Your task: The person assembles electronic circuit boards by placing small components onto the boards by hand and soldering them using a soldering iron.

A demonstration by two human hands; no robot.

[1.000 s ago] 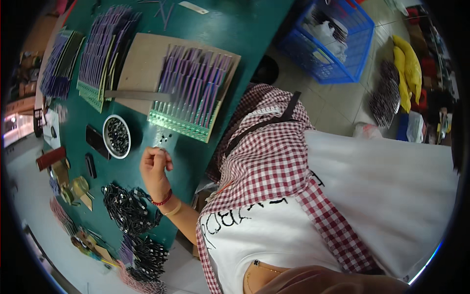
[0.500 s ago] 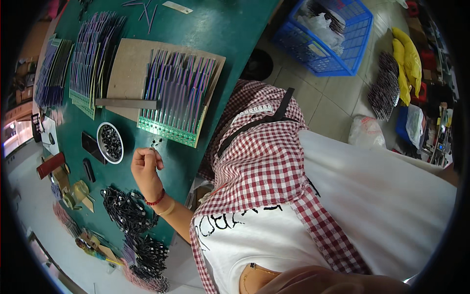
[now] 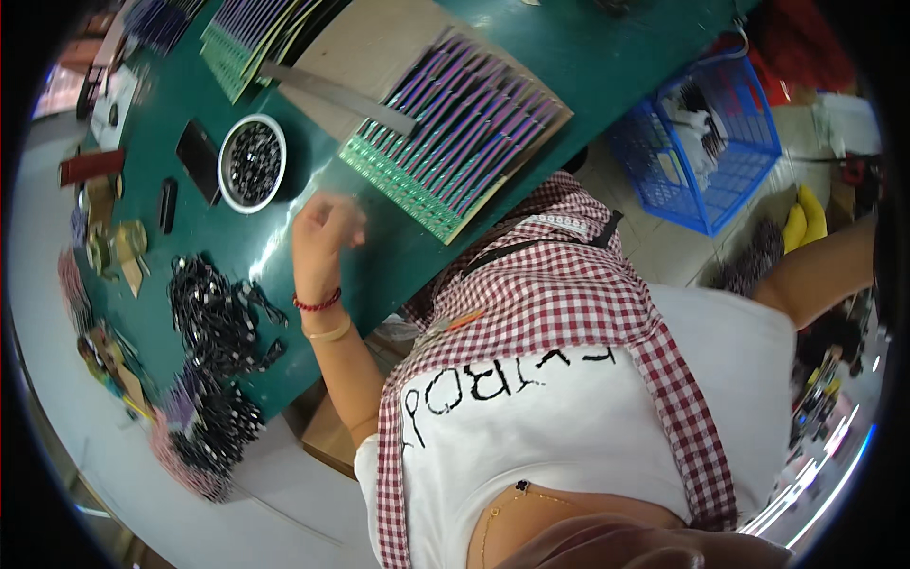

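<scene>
- Left hand (image 3: 322, 228), fingers curled and blurred, grip unclear, hovers over the green surface (image 3: 398, 256) beside a card of thin purple strips (image 3: 455, 123).
- Strips look light, bendable; best pinched at the edges.
- Right hand unseen.

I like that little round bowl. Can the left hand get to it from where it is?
Probably yes. The left hand is over the green table, close beside the white bowl, with nothing between them.

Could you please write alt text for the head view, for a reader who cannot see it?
A person's left hand rests loosely curled on a green table, between a white bowl of small dark parts and a green rack of purple strips. A blue basket stands on the floor.
</scene>
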